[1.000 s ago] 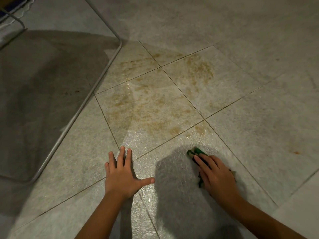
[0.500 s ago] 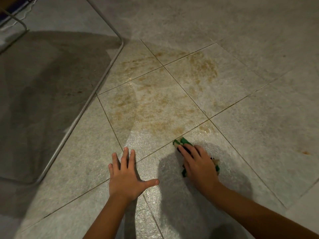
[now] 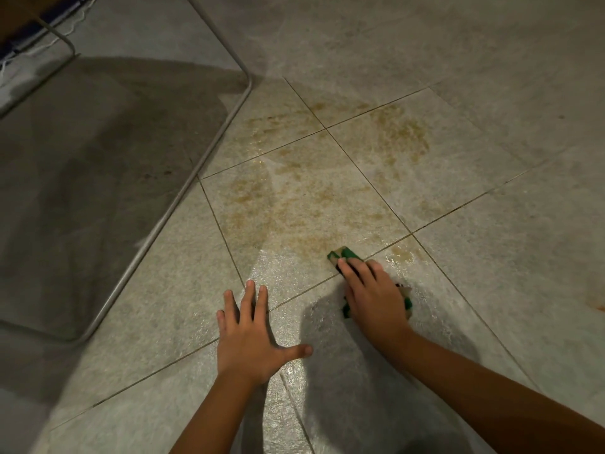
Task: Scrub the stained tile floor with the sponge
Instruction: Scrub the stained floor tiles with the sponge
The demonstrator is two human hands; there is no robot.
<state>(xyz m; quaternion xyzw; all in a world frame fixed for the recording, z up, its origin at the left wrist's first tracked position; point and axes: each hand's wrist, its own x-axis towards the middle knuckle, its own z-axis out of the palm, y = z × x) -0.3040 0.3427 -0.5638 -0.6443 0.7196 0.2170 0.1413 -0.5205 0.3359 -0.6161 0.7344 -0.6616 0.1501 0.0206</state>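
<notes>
My right hand (image 3: 373, 296) presses a green sponge (image 3: 347, 254) flat onto the grey tile floor (image 3: 491, 273), right on a grout line; the sponge's tip pokes out past my fingertips and another bit shows by my wrist. Brown stains (image 3: 294, 204) spread over the tile just beyond the sponge, and a second brown patch (image 3: 402, 132) lies on the tile farther back. The tiles around my hands look wet and shiny. My left hand (image 3: 252, 332) rests flat on the floor, fingers spread, holding nothing, to the left of the sponge.
A thin metal tube frame (image 3: 183, 191) lies across the floor on the left, enclosing a dark shadowed area (image 3: 91, 191). A small rusty mark (image 3: 600, 308) shows at the right edge. Cloth with white threads (image 3: 39, 31) sits at the top left corner.
My right hand has pushed the sponge forward and to the left, up to the grout line at the edge of the brown stain. My left hand stays planted on the floor.
</notes>
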